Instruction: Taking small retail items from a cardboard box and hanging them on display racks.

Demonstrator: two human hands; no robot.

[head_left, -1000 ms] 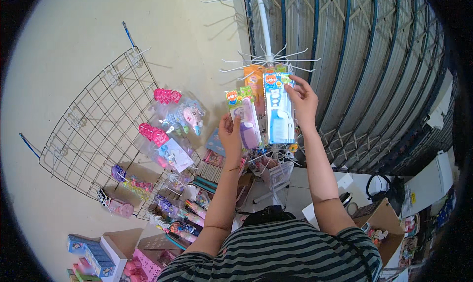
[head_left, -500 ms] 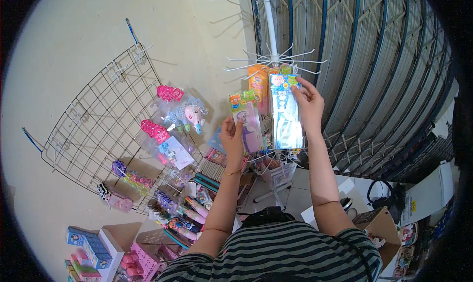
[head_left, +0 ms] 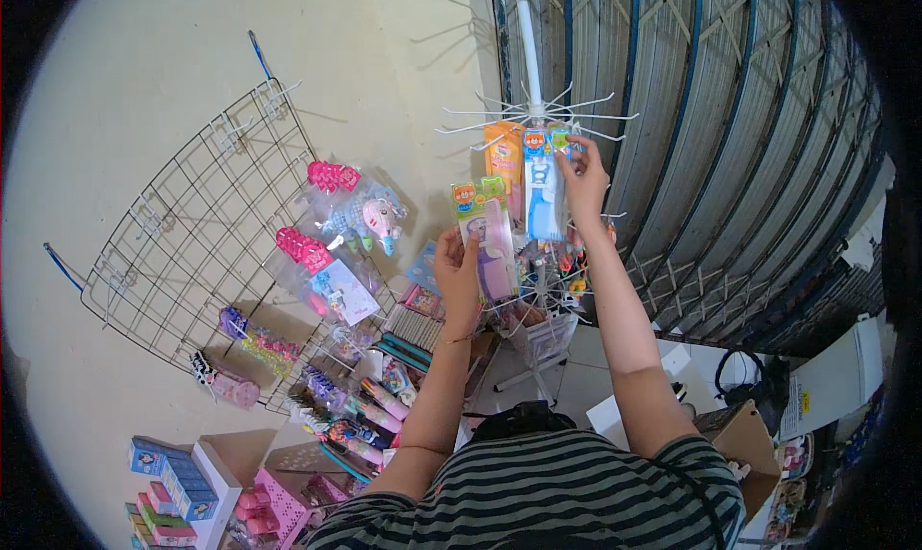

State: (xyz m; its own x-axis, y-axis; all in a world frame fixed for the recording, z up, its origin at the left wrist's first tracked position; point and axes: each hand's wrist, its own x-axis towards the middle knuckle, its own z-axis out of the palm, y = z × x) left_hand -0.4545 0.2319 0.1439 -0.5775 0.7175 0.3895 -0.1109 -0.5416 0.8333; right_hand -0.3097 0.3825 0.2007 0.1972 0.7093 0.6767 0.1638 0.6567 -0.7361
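Observation:
My left hand (head_left: pixel 459 269) grips a clear packet with a purple item (head_left: pixel 497 262) by its left edge; bear and frog heads decorate its top card. At the upper right corner of a similar packet with a blue item (head_left: pixel 545 204), the fingers of my right hand (head_left: pixel 586 177) are pinched. This blue packet is upright just under the hooks of a white wire display stand (head_left: pixel 534 108); whether it hangs on one I cannot tell. An orange packet (head_left: pixel 502 151) is just behind and left of it. What exactly the two packets contain is unclear.
A wire grid panel (head_left: pixel 206 195) on the left wall carries bagged pink and blue goods. Below are pens and small goods, a pink basket (head_left: pixel 288 507) and boxes. A folding metal gate (head_left: pixel 672 146) stands right of the stand; a cardboard box (head_left: pixel 744 435) is at lower right.
My right hand has moved up and away from me with the blue packet, closer to the stand's hooks. The purple packet in my left hand has shifted slightly right.

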